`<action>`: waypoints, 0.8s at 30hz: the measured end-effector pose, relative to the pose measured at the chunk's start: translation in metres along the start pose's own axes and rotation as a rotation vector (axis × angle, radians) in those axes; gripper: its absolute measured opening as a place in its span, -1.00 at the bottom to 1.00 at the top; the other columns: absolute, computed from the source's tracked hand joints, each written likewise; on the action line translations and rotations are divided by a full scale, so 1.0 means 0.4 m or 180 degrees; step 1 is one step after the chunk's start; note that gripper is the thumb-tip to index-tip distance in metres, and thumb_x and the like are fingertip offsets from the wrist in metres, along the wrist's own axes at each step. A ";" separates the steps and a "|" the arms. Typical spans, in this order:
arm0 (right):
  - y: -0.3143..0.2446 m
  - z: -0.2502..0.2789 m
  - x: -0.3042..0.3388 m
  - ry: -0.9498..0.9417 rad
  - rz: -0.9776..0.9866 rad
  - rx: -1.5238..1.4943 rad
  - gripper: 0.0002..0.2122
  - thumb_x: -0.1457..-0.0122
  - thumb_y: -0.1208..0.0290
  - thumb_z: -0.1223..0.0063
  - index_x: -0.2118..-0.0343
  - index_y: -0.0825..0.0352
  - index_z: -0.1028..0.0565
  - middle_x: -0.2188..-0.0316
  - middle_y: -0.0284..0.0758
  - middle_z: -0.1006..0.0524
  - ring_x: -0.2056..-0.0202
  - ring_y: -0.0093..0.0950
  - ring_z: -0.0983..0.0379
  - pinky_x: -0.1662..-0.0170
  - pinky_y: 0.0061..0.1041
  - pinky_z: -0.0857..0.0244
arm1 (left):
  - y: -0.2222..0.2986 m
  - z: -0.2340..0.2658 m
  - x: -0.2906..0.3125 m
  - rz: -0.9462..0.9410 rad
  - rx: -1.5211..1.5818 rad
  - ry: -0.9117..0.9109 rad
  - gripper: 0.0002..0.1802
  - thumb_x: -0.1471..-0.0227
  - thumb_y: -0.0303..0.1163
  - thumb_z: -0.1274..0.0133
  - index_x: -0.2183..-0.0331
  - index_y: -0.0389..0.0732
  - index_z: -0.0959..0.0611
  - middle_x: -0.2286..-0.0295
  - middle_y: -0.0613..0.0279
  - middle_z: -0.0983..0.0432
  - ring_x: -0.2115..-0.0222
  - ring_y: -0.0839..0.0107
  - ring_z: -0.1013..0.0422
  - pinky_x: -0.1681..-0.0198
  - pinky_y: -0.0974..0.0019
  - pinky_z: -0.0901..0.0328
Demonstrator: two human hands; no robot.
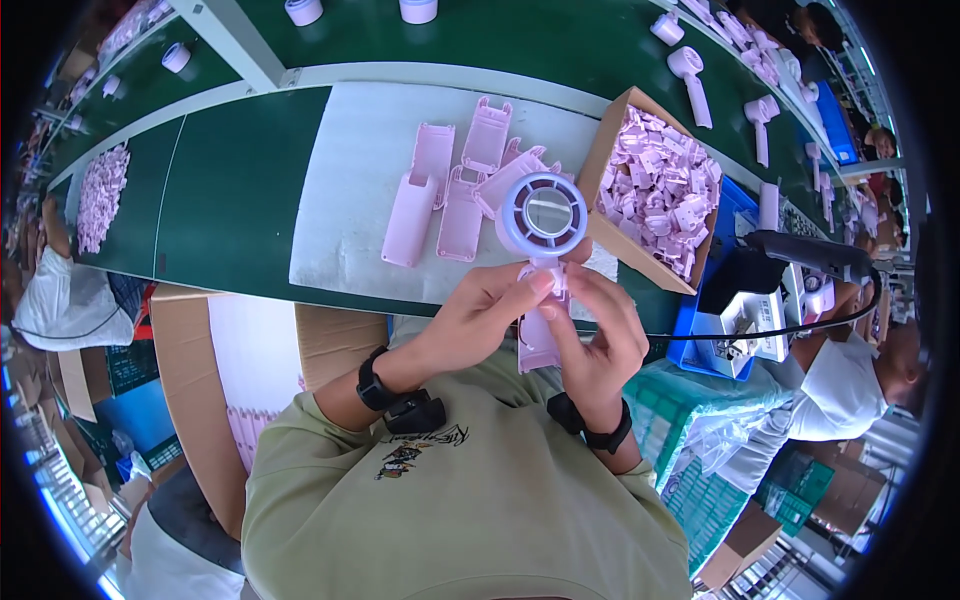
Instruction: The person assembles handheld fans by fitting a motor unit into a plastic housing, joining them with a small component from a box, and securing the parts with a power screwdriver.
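Observation:
Between my two hands is a pale pink handheld fan body point(511, 218) with a round lavender ring head and an open handle. The head points away from me, toward the bench. My left hand point(482, 312) grips the neck from the left, its thumb pressed on the upper handle. From the right, my right hand point(606, 338) closes thumb and fingers on the same area. What lies under the fingertips is hidden. Just beyond, several pink handle shells point(408, 222) lie on a white mat point(345, 190), some overlapping.
A cardboard box point(603, 150) full of small pink parts stands right of the mat. Beside it are a blue bin point(738, 205) and a black corded tool point(810, 252). Fan bodies point(690, 85) rest on the green surface beyond the rail. An open carton point(185, 370) is at lower left.

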State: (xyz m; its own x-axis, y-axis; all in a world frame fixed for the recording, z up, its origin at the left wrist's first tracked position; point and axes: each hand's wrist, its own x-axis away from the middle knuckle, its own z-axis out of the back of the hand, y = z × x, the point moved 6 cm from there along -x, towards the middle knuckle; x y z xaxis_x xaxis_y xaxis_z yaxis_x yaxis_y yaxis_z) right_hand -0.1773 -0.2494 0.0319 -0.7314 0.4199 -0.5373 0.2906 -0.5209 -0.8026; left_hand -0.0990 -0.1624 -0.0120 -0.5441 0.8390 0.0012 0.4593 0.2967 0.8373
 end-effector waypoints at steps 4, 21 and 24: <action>0.036 0.003 0.015 -0.0207 -0.1482 -0.1651 -0.78 -0.20 0.49 -0.11 0.13 0.43 -0.45 0.25 -0.20 -0.52 0.34 -0.54 -0.50 0.34 -0.59 -0.41 | 0.043 -0.029 0.008 -0.0988 -0.0677 -0.0284 -0.59 -0.26 -0.40 0.18 -0.09 -0.35 -0.39 -0.08 0.09 -0.35 0.06 0.41 -0.38 -0.06 0.32 -0.23; 0.030 0.390 -0.030 0.2586 -0.0045 0.2662 -0.37 -0.08 0.24 -0.28 -0.12 0.44 -0.23 -0.15 -0.17 -0.18 -0.16 -0.37 -0.12 -0.15 -0.39 -0.03 | 0.034 0.000 -0.011 -0.0317 -0.0698 0.0918 -0.41 -0.29 -0.04 0.38 0.09 -0.43 -0.43 0.40 0.00 -0.55 0.54 0.35 -0.48 0.45 0.41 -0.34; 0.033 0.472 -0.072 0.3475 0.0839 0.2423 -0.42 -0.11 0.31 -0.26 -0.08 0.50 -0.25 -0.03 -0.18 -0.36 -0.03 -0.40 -0.30 -0.09 -0.41 -0.13 | -0.006 -0.003 -0.009 0.0194 -0.0406 0.0676 -0.42 -0.27 -0.04 0.34 0.13 -0.43 -0.46 0.51 0.07 -0.51 0.65 0.38 -0.43 0.58 0.41 -0.31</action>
State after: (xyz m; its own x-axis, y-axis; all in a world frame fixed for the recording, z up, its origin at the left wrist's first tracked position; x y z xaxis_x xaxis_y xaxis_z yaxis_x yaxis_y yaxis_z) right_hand -0.2687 -0.4086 0.0857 0.2540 0.4298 -0.8665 -0.3254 -0.8057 -0.4950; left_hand -0.0989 -0.1665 -0.0135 -0.6597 0.7349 0.1573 0.4108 0.1773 0.8943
